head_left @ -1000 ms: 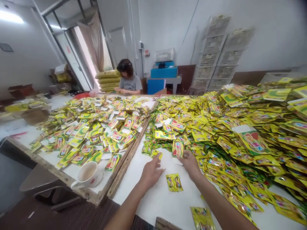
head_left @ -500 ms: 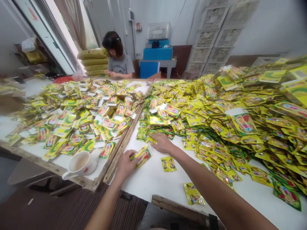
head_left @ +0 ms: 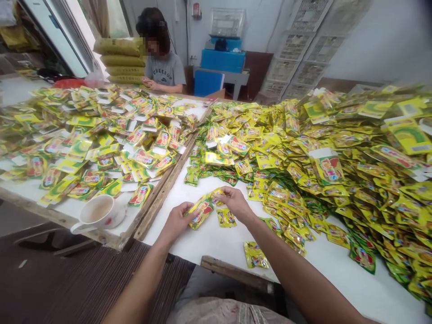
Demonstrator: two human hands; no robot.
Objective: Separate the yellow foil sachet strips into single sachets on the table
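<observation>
- One printed carton (head_left: 202,212) is pinched in the left hand (head_left: 178,221)
- yellow sachet (head_left: 217,193) is pinched in the right hand (head_left: 236,203)
- sachet's prob being loaded; careful alignment's needed

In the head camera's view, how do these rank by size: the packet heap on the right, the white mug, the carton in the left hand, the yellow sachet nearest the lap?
1. Packet heap
2. White mug
3. Carton and yellow sachet: they look too alike to rank.
</observation>
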